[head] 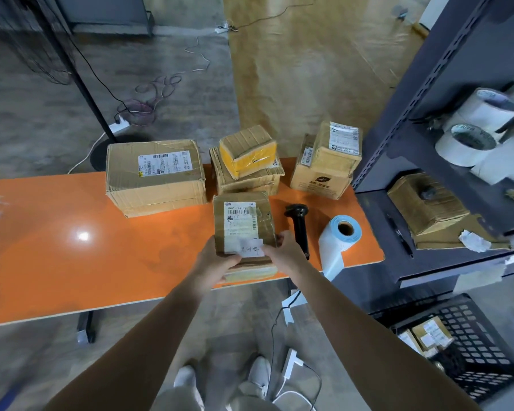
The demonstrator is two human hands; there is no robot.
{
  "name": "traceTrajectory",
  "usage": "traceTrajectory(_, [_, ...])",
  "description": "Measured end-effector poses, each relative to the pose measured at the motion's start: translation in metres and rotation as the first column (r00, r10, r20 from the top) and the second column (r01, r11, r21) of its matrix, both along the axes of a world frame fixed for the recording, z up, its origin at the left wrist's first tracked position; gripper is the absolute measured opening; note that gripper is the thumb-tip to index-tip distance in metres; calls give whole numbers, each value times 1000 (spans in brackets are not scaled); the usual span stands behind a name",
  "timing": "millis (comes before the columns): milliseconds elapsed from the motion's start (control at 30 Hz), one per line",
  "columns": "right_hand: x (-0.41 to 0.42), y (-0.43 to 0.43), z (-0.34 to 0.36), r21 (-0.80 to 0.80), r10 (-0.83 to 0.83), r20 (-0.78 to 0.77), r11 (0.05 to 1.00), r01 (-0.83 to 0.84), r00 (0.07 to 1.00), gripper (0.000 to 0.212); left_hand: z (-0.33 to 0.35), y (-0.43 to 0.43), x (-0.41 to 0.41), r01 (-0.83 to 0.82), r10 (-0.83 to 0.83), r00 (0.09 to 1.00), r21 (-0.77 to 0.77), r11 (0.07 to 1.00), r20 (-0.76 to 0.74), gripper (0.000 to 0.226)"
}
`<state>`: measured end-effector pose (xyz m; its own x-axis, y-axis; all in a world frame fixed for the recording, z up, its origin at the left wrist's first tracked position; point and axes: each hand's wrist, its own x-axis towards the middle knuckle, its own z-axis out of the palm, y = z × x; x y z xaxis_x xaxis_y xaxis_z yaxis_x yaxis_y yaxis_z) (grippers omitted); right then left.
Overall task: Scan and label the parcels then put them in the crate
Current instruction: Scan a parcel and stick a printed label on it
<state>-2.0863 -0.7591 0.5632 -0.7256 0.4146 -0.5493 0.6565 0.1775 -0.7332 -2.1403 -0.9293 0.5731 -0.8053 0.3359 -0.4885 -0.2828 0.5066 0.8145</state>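
A small cardboard parcel point(244, 221) with a printed shipping label sits near the front edge of the orange table point(72, 250). My left hand point(217, 262) grips its near left corner. My right hand point(282, 250) holds its near right side and presses a small white handwritten label point(251, 247) onto its top. A black handheld scanner point(299, 226) lies just right of the parcel. Beside it lies a roll of blue-backed labels point(337, 241). The black plastic crate point(469, 351) stands on the floor at lower right with a few parcels inside.
Further back on the table stand a large box point(156, 176), a stack of two small parcels point(248, 164) and a taller box pile point(327, 161). A dark metal shelf point(428, 149) with tape rolls and a box stands at the right. Cables lie on the floor.
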Motion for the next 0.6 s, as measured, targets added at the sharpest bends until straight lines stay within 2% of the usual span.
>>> traceTrajectory(267, [31,-17,37,11,-225,-179,973,231,958,37,35,-11,15,21,-19,1000,168,986,-16,70])
traceTrajectory(433, [66,-40,69,61,-399,-317,897,438,861,45,60,-17,38,147,-139,989,282,948,-47,70])
traceTrajectory(600, [121,-66,103,108,-488,-324,832,544,810,45,86,-30,69,294,-271,956,353,888,-113,72])
